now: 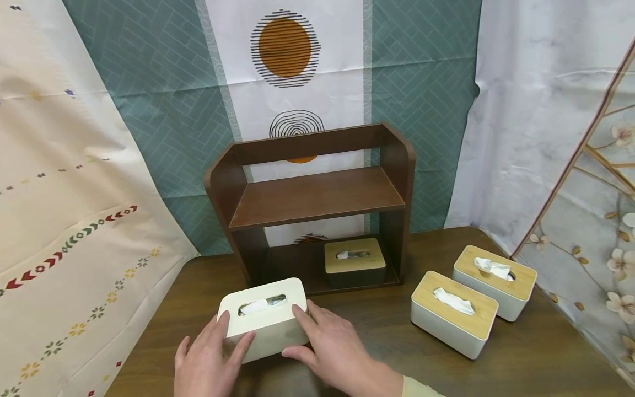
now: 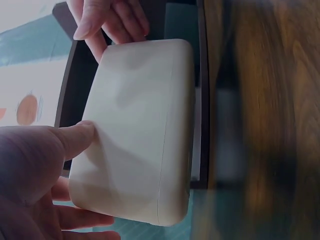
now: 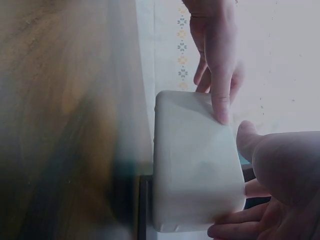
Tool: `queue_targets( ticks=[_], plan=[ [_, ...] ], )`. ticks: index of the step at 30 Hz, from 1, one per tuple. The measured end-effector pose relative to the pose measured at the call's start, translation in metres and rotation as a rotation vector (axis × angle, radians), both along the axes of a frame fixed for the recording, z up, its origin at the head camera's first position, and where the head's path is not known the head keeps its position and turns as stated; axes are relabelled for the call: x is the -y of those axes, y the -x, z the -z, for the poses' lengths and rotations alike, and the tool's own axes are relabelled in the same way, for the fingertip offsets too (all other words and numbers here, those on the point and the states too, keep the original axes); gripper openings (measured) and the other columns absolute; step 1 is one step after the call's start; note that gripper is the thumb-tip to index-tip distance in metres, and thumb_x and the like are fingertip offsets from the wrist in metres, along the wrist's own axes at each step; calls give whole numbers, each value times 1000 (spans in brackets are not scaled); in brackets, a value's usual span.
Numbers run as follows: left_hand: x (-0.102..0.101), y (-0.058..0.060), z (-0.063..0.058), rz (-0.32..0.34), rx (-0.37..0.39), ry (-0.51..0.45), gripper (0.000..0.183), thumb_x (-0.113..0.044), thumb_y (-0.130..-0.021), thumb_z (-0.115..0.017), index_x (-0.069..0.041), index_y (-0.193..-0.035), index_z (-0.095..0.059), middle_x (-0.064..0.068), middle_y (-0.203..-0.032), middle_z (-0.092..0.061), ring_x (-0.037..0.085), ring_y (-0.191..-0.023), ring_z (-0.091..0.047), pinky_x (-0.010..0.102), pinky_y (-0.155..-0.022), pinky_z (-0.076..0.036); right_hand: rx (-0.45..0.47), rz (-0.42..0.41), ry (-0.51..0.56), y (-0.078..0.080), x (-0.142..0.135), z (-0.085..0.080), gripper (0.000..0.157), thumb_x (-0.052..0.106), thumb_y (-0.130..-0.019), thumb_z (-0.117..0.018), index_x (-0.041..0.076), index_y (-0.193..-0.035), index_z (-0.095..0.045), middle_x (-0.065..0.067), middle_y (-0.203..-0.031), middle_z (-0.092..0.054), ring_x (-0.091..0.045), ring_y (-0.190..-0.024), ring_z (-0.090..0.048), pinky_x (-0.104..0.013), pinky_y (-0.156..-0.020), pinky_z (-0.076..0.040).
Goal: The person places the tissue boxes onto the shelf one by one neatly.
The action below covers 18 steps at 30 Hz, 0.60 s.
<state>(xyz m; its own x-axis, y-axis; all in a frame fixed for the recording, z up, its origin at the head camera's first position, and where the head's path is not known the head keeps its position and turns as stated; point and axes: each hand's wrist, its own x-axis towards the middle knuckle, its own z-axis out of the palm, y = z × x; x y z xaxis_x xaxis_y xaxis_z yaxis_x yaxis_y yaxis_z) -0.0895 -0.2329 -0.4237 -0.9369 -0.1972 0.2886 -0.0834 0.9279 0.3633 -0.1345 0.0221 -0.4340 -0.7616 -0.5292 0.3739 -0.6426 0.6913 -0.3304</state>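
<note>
tissue box [image 1: 265, 326], cream-white, rounded corners, tissue [image 1: 255, 307] in slot [image 1: 279, 300], hands [image 1: 210, 350] [image 1: 334, 347] gripping both ends

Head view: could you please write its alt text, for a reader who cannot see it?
A person's left grip and right grip hold a white tissue box at its two ends, in front of a brown shelf on a brown table. Another tissue box sits in the shelf's lower level, and two more boxes stand on the table at the right.
</note>
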Motion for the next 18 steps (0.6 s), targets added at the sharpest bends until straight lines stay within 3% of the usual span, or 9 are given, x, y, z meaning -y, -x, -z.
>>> queue_targets(
  ticks=[7,18],
  plan=[
    [-15,7,7,32,-147,28,69,-46,-98,-84,-4,-150,-66,25,-150,-65,42,-136,-64,73,-118,-28,2,27,31,1,-14,-2,77,65,-105,-65,12,-161,-58,-24,-156,-60,-39,-135,-67,-57,-99,-60],
    [-30,22,15,66,-216,37,70,-44,-94,-89,-5,-148,-69,23,-146,-69,41,-132,-68,70,-117,-34,26,87,75,10,-25,1,75,57,-103,-74,11,-160,-58,-26,-157,-58,-40,-135,-67,-62,-96,-60]
  ],
)
